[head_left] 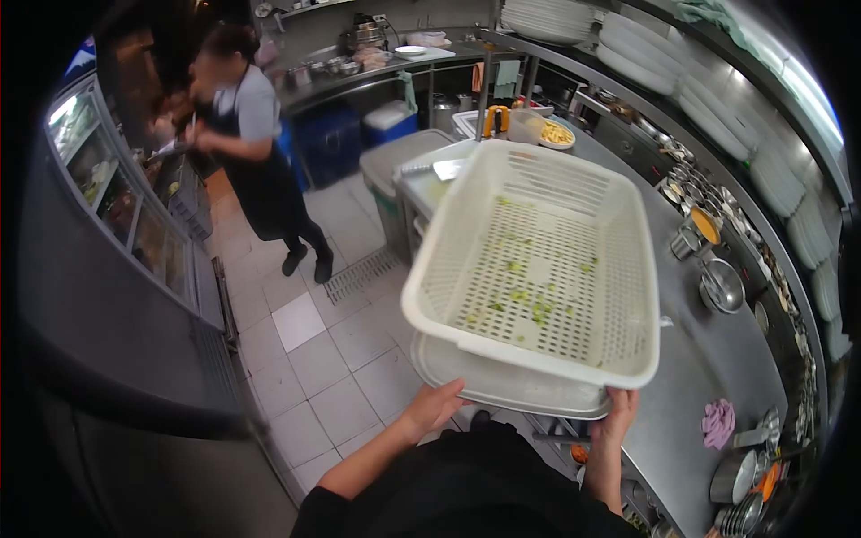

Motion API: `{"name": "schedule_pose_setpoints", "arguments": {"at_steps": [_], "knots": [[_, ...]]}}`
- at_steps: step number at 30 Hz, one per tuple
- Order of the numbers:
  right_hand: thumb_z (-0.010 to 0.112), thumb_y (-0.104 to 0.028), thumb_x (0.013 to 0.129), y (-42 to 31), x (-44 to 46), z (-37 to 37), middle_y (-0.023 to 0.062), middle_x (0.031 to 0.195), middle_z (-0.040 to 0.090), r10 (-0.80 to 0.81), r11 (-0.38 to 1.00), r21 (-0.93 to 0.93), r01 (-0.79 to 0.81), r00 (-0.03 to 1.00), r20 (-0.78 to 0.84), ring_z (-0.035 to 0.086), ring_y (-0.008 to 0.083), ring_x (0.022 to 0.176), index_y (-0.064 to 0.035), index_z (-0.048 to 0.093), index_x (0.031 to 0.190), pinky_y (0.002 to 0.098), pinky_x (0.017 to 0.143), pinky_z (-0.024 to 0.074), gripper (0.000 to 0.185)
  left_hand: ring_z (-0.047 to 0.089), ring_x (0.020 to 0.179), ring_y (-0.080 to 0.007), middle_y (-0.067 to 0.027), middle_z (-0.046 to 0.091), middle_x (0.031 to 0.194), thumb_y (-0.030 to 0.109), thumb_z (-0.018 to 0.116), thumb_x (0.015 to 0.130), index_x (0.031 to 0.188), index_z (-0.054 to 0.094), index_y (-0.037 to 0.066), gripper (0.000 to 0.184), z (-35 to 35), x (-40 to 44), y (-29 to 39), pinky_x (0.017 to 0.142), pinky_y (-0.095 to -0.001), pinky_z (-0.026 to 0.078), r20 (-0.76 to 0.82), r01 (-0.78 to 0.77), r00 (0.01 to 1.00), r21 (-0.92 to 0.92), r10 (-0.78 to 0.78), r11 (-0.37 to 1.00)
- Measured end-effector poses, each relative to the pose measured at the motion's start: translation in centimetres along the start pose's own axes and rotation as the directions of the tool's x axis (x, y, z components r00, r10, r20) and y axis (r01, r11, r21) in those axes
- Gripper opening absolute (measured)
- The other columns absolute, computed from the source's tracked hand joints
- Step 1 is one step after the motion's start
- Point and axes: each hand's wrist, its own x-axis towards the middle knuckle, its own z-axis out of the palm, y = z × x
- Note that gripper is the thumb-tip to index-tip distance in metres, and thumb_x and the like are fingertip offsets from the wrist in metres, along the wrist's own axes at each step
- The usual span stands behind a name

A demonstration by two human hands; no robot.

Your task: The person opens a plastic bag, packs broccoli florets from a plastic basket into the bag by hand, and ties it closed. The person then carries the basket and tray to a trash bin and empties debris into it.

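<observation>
A white perforated plastic basket (623, 269) with green vegetable scraps on its bottom is in front of me. It rests on a pale, translucent flat tray (529, 383), whose near edge sticks out below the basket. My left hand (434, 410) is closed on the tray's near left edge. At the near right corner, my right hand (615, 420) grips the same tray just under the basket's rim. The fingers beneath the tray are partly hidden.
A steel counter (708, 359) runs along the right, with a pink cloth (717, 423), metal bowls (721, 286) and pots. Stacked white plates (637, 54) fill the shelf above. A co-worker (256, 134) stands on the tiled floor at left, near a glass-door fridge (117, 188).
</observation>
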Motion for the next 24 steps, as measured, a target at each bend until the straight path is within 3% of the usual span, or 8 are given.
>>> {"name": "schedule_pose_setpoints", "arguments": {"at_steps": [2, 3, 5, 7, 11, 14, 16, 24], "knots": [[0.056, -0.002, 0.082, 0.5, 0.8, 0.8, 0.0084, 0.119, 0.061, 0.041, 0.994, 0.091, -0.057, 0.986, 0.162, 0.059, 0.0207, 0.108, -0.005, 0.051, 0.129, 0.036, 0.092, 0.0497, 0.048, 0.054, 0.125, -0.0292, -0.014, 0.053, 0.139, 0.015, 0.057, 0.097, 0.143, 0.04, 0.002, 0.05, 0.5, -0.4, -2.3, 0.103, -0.0483, 0.046, -0.027, -0.06, 0.998, 0.032, 0.061, 0.998], [0.053, 0.001, 0.078, 1.5, 1.6, 0.5, 0.0062, 0.112, 0.06, 0.079, 0.989, 0.107, -0.103, 0.974, 0.212, 0.058, 0.0183, 0.102, -0.0072, 0.052, 0.123, 0.034, 0.089, 0.049, 0.046, 0.055, 0.124, -0.0298, -0.014, 0.054, 0.138, 0.013, 0.057, 0.096, 0.141, 0.042, 0.002, 0.049, 1.7, -0.4, -3.2, 0.103, -0.0487, 0.046, -0.113, -0.079, 0.99, 0.083, 0.088, 0.993], [0.053, 0.002, 0.079, 5.4, -0.5, 17.9, 0.0058, 0.11, 0.059, 0.114, 0.985, 0.099, -0.14, 0.966, 0.232, 0.057, 0.018, 0.099, -0.0071, 0.052, 0.118, 0.0323, 0.087, 0.0488, 0.04, 0.055, 0.123, -0.0304, -0.0139, 0.055, 0.136, 0.01, 0.057, 0.094, 0.14, 0.043, 0.002, 0.048, -5.6, 2.0, 11.1, 0.103, -0.049, 0.046, -0.188, -0.084, 0.977, 0.112, 0.104, 0.99], [0.053, 0.002, 0.079, 8.3, 1.7, 22.3, 0.0059, 0.11, 0.059, 0.121, 0.982, 0.11, -0.154, 0.958, 0.26, 0.057, 0.018, 0.099, -0.0067, 0.052, 0.118, 0.0319, 0.087, 0.0486, 0.041, 0.056, 0.122, -0.0306, -0.013, 0.056, 0.134, 0.006, 0.058, 0.09, 0.138, 0.045, 0.001, 0.049, -9.7, 4.7, 13.0, 0.102, -0.0489, 0.046, -0.277, -0.1, 0.955, 0.05, 0.11, 0.994], [0.052, 0.003, 0.081, 12.5, 6.7, 24.5, 0.0077, 0.111, 0.058, 0.154, 0.971, 0.126, -0.203, 0.935, 0.32, 0.056, 0.0178, 0.1, -0.006, 0.049, 0.122, 0.032, 0.088, 0.048, 0.042, 0.057, 0.12, -0.0303, -0.0125, 0.057, 0.133, 0.005, 0.061, 0.088, 0.138, 0.045, 0.001, 0.053, -12.2, 9.3, 13.5, 0.101, -0.049, 0.047, -0.265, -0.148, 0.953, 0.016, 0.147, 0.989], [0.052, 0.003, 0.084, 15.2, 9.7, 34.5, 0.0103, 0.116, 0.056, 0.155, 0.965, 0.147, -0.219, 0.921, 0.357, 0.055, 0.0191, 0.103, -0.0055, 0.046, 0.127, 0.0338, 0.092, 0.0475, 0.044, 0.055, 0.123, -0.0319, -0.0127, 0.056, 0.134, 0.011, 0.059, 0.089, 0.141, 0.041, 0.003, 0.056, -15.2, 15.1, 19.5, 0.099, -0.0541, 0.047, -0.379, -0.235, 0.892, 0.075, 0.246, 0.969], [0.051, 0.004, 0.085, 15.6, 11.1, 39.2, 0.0118, 0.121, 0.053, 0.174, 0.949, 0.173, -0.264, 0.895, 0.411, 0.054, 0.0202, 0.107, -0.0052, 0.044, 0.129, 0.0347, 0.094, 0.0471, 0.046, 0.058, 0.119, -0.0315, -0.0134, 0.057, 0.131, 0.004, 0.06, 0.086, 0.136, 0.045, 0.001, 0.051, -14.3, 18.7, 21.9, 0.097, -0.0519, 0.049, -0.614, -0.231, 0.737, 0.166, 0.284, 0.959], [0.052, 0.003, 0.086, 22.9, 15.7, 53.0, 0.0124, 0.121, 0.055, 0.186, 0.945, 0.148, -0.291, 0.853, 0.488, 0.057, 0.0217, 0.109, -0.0052, 0.041, 0.128, 0.0352, 0.094, 0.049, 0.043, 0.058, 0.117, -0.0342, -0.0147, 0.058, 0.129, 0.006, 0.058, 0.083, 0.136, 0.045, 0.001, 0.055, -21.6, 27.0, 32.7, 0.095, -0.0551, 0.05, -0.501, -0.295, 0.813, 0.083, 0.296, 0.952]]}}
